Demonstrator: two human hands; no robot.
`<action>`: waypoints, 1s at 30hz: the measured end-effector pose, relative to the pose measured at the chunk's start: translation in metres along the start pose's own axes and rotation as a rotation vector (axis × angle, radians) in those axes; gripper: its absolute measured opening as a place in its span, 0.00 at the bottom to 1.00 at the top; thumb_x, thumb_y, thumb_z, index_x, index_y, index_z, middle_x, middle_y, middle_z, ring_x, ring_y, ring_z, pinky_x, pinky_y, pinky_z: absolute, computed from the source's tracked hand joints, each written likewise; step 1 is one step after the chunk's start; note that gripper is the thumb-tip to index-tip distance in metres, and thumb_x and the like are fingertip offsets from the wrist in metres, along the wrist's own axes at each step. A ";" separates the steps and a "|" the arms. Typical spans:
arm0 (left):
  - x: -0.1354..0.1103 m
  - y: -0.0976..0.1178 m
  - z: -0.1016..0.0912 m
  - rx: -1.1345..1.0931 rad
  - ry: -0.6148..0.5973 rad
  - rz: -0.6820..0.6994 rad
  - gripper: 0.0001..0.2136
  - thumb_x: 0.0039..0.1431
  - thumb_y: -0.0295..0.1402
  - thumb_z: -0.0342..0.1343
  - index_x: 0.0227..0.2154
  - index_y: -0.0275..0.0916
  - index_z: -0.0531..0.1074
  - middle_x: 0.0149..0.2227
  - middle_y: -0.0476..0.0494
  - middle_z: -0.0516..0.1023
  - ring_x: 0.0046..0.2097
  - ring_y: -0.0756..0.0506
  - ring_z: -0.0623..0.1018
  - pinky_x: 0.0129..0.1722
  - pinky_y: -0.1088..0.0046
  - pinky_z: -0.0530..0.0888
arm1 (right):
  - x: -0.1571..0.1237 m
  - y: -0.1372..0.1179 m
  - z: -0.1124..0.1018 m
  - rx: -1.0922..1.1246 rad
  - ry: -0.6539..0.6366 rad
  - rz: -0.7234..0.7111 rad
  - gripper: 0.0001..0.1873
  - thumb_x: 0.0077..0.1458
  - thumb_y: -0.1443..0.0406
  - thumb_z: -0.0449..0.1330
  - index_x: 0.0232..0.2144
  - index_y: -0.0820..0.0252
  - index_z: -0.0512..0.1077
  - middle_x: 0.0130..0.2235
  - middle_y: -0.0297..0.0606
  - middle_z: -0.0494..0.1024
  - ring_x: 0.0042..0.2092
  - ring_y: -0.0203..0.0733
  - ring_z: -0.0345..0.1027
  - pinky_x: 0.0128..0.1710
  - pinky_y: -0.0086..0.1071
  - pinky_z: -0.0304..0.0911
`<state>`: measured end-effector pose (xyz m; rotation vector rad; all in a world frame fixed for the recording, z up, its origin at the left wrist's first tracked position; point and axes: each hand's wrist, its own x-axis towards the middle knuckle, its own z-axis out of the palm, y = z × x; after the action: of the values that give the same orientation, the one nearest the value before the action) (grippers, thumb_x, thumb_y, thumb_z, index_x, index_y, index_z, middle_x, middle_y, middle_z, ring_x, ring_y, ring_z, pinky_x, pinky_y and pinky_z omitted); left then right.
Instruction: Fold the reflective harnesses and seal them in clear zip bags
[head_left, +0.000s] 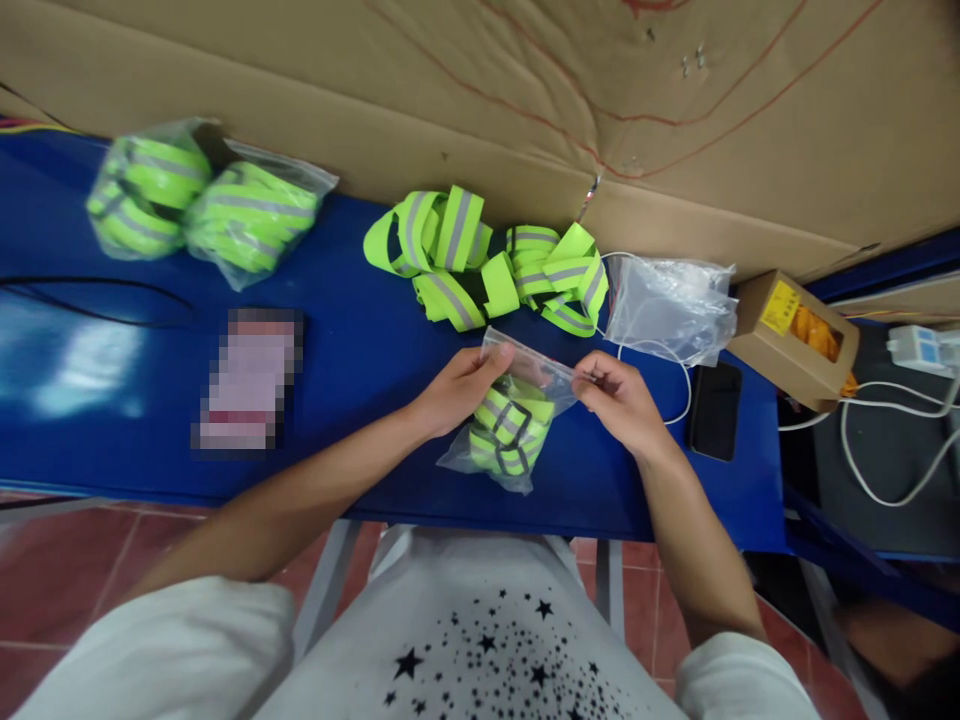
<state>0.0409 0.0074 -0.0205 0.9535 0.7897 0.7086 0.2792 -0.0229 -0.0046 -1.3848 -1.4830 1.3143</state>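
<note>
Bag clear, crinkled; neon striped strap bundled.

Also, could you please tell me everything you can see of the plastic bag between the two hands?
The clear bag looks like thin, wrinkled plastic. Bundled in its lower part is yellow-green strapping with grey stripes and dark loops. Its upper edge slants down towards the right. The left hand grips the upper left corner, the right hand the upper right. It is over the blue table, near the front edge; whether it is sealed cannot be made out.
</note>
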 end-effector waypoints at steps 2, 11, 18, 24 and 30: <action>0.000 0.002 0.000 0.058 -0.023 0.018 0.23 0.62 0.53 0.63 0.42 0.36 0.84 0.43 0.39 0.87 0.49 0.39 0.85 0.50 0.68 0.80 | 0.000 0.000 0.001 0.017 0.007 -0.003 0.06 0.58 0.65 0.62 0.29 0.58 0.69 0.26 0.28 0.68 0.27 0.31 0.60 0.27 0.28 0.56; -0.002 -0.002 0.004 0.145 0.001 -0.012 0.20 0.59 0.47 0.68 0.45 0.35 0.84 0.46 0.39 0.86 0.47 0.40 0.84 0.50 0.66 0.78 | 0.002 -0.001 0.007 0.024 -0.016 0.046 0.08 0.57 0.61 0.63 0.31 0.58 0.70 0.27 0.28 0.68 0.27 0.31 0.59 0.28 0.29 0.55; -0.003 -0.003 0.005 0.185 -0.047 -0.015 0.21 0.61 0.47 0.66 0.48 0.35 0.82 0.47 0.39 0.86 0.47 0.41 0.84 0.49 0.67 0.77 | 0.000 0.002 0.012 0.013 -0.046 0.043 0.06 0.56 0.62 0.62 0.31 0.59 0.70 0.30 0.30 0.69 0.31 0.33 0.61 0.32 0.29 0.55; -0.003 -0.004 0.005 0.273 -0.118 0.033 0.19 0.63 0.45 0.63 0.50 0.37 0.81 0.49 0.39 0.85 0.50 0.41 0.83 0.54 0.64 0.76 | 0.002 0.003 0.016 0.031 -0.067 0.055 0.07 0.55 0.61 0.64 0.31 0.59 0.71 0.30 0.31 0.71 0.32 0.34 0.62 0.32 0.29 0.56; -0.004 -0.009 0.007 0.293 -0.163 0.006 0.23 0.63 0.46 0.63 0.54 0.36 0.77 0.48 0.39 0.85 0.50 0.41 0.83 0.52 0.65 0.76 | 0.000 0.002 0.015 -0.002 -0.085 0.072 0.11 0.57 0.58 0.65 0.30 0.59 0.72 0.29 0.31 0.72 0.30 0.33 0.61 0.31 0.29 0.56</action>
<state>0.0466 -0.0029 -0.0250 1.2620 0.7589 0.5202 0.2659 -0.0256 -0.0101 -1.4109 -1.5026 1.4334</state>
